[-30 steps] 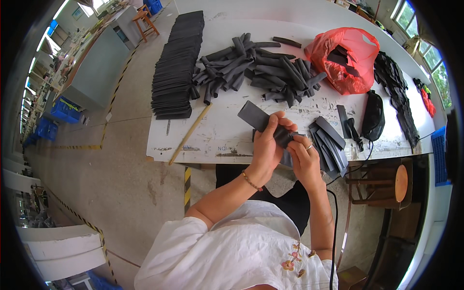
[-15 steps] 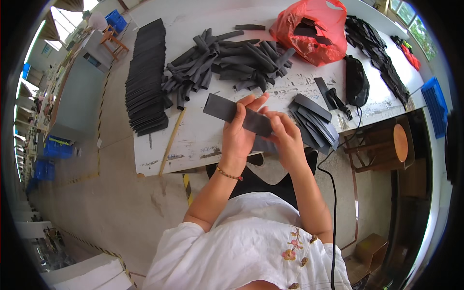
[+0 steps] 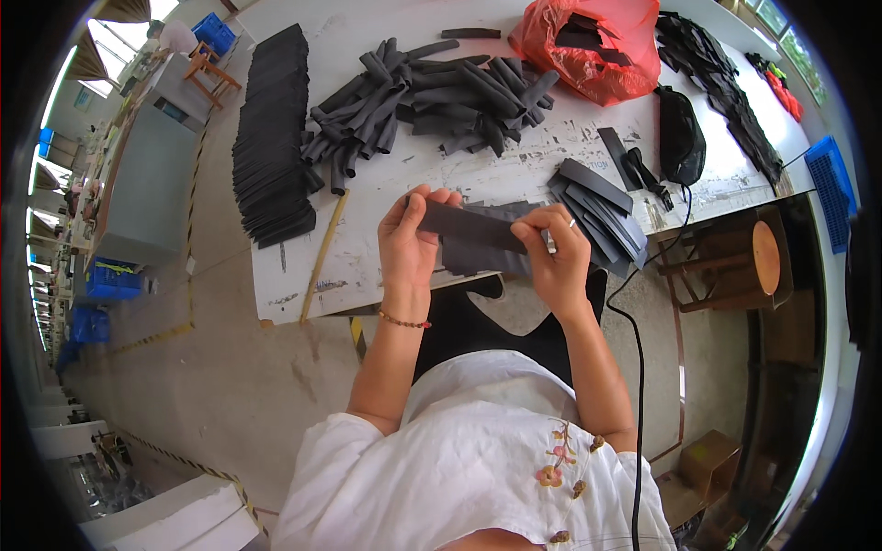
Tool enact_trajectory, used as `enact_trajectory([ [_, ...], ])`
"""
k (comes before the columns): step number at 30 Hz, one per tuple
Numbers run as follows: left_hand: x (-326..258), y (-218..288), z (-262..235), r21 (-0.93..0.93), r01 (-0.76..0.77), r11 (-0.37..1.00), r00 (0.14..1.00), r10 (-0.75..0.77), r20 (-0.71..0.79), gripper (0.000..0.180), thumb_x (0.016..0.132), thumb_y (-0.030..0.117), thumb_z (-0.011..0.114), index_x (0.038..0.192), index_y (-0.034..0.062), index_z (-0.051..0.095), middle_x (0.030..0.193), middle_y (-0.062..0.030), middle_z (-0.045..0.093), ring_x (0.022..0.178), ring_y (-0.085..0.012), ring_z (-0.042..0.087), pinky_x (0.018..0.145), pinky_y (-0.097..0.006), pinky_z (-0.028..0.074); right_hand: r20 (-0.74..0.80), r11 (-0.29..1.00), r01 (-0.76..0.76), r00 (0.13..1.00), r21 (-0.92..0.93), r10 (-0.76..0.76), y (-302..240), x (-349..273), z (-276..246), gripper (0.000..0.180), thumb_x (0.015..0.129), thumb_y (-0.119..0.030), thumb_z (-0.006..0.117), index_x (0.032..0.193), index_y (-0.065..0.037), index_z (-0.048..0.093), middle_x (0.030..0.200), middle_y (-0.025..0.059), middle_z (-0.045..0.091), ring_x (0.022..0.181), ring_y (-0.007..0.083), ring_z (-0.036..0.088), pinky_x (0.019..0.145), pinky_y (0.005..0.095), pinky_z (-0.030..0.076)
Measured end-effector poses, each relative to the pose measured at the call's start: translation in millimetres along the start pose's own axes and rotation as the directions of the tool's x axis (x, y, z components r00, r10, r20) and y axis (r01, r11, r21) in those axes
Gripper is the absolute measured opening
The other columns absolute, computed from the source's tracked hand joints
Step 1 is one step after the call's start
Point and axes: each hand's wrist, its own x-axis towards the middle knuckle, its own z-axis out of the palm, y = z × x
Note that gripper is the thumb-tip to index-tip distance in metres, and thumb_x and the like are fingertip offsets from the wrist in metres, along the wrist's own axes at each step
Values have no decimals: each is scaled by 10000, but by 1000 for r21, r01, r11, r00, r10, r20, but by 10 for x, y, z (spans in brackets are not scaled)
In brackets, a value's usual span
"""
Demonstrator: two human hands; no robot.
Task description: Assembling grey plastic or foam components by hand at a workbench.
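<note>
Dark strip [image 3: 470, 226] is held above loose dark pieces [image 3: 470, 259] at the bench's [image 3: 360, 246] near edge, its left end gripped in the left hand [image 3: 405, 253], its right end pinched by the right hand [image 3: 559, 254]. The left fingers have moved outward from its middle, so more of its length seems exposed for the work.

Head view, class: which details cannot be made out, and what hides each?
In the head view:
Parts of the dark grey, flat, rectangular strip: covered by the left hand and right hand.
Anything deep inside the crumpled red plastic bag: hidden by its sides.
Lower end of the thin black cable: cut off by the lower edge.
The distant person at upper left: actions too small to tell.
</note>
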Motion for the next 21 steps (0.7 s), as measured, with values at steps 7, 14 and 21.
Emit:
enact_trajectory([
  [7,-95,-12,-58,63,41,997,996,-46,79,195,917,151,637,1030,-8,651,936,-177,695,930,-339,672,864,-442,541,39,973,-176,984,152,172,78,-187,-76,90,802,5,716,850,3,640,813,51,600,725,155,552,668,261,451],
  [14,-259,18,94,-24,-39,999,996,41,86,236,917,188,645,1082,20,626,1064,-126,676,984,-314,653,877,-451,533,-8,974,202,979,-104,-204,-156,-283,-175,173,698,17,768,819,-36,657,815,37,593,707,194,544,585,270,444],
  [21,-536,2,126,48,249,967,965,-244,-93,243,896,220,681,1001,6,634,923,-81,672,791,-202,664,706,-337,589,100,733,559,816,-387,-570,-124,-298,-203,363,589,-33,816,930,-67,698,946,30,600,794,218,542,650,324,465],
])
